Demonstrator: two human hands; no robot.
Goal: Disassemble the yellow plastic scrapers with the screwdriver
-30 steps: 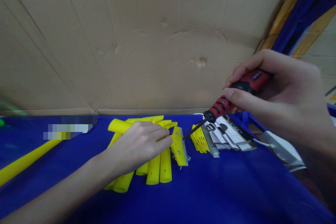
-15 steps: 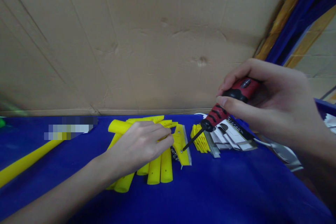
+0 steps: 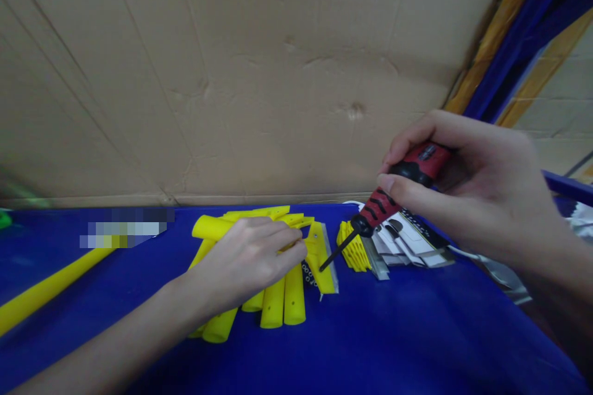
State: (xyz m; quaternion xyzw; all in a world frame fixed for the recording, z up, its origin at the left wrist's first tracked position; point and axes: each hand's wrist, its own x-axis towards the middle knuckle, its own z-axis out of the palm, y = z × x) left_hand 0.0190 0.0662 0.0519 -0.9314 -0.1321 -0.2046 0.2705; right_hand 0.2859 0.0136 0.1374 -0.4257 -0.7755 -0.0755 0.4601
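My right hand (image 3: 477, 179) is wrapped round the red and black handle of a screwdriver (image 3: 377, 203). Its thin dark shaft slants down to the left, and the tip meets the lower screw spot of a yellow scraper head (image 3: 319, 253). A metal blade strip runs along the head's right edge, and another screw shows near its top. My left hand (image 3: 259, 250) is closed at the scraper's left side, fingers curled over its neck; what lies under the palm is hidden. Beneath this hand lie several yellow tubes (image 3: 272, 302) with small holes near their ends.
Right of the scraper sits a stack of yellow plates (image 3: 354, 247), beside metal blades (image 3: 378, 262) and white printed packets (image 3: 412, 237). A long yellow pole (image 3: 55, 281) lies at left on the blue table (image 3: 370, 345). Cardboard (image 3: 278, 74) stands behind, with a blue frame (image 3: 523, 37) at right.
My right hand and the screwdriver handle have shifted slightly left. The tip stays at the lower screw spot. My left hand holds its place on the scraper.
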